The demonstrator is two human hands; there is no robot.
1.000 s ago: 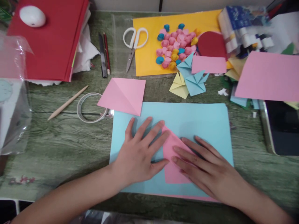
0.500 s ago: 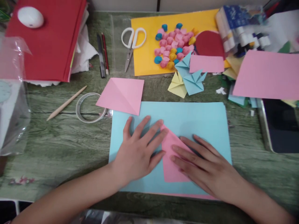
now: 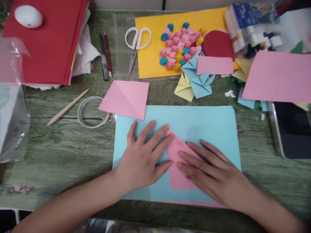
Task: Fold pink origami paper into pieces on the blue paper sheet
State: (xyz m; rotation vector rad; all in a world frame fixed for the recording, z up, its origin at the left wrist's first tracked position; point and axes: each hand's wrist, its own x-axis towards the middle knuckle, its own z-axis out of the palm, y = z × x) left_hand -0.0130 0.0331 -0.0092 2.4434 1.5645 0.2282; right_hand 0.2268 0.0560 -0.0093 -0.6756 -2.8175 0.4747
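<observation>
A pink paper folded into a triangle (image 3: 178,174) lies on a stack of light blue sheets (image 3: 209,119). My left hand (image 3: 142,158) is spread flat over the blue sheet, its index and middle fingertips at the triangle's top corner. Across the triangle's slanted edge and right part rests my right hand (image 3: 216,176), fingers stretched out and covering some of it. Beyond the left hand, a second pink paper (image 3: 128,98) with a diagonal crease overlaps the blue sheet's top left corner.
Left of the blue stack lie a tape roll (image 3: 80,113) and a pointed wooden stick (image 3: 68,106). Scissors (image 3: 136,43), folded paper pieces (image 3: 201,85) and small rolled paper bits (image 3: 178,45) sit at the back. A phone (image 3: 291,132) is at the right.
Both hands and the folded pink paper stay in practically the same place. The view has shifted very slightly.
</observation>
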